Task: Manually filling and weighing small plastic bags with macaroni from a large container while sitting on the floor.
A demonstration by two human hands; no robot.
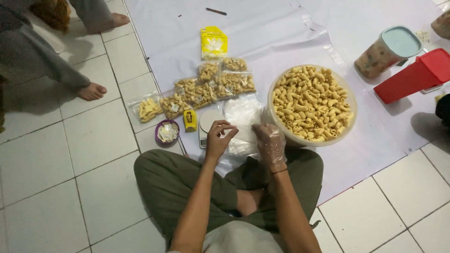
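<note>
Crossed legs (pixel 187 182) sit nearest; left hand (pixel 219 139) and gloved right hand (pixel 270 143) pinch a clear bag (pixel 241 122) beside the snack tub (pixel 281 131).

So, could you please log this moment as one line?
left hand: bare, pinching clear plastic bag | right hand: gloved, on bag | scale: beneath | snack tub: full, right

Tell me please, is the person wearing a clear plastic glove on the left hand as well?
No, the left hand is bare, while only the right hand wears a clear plastic glove.
</note>
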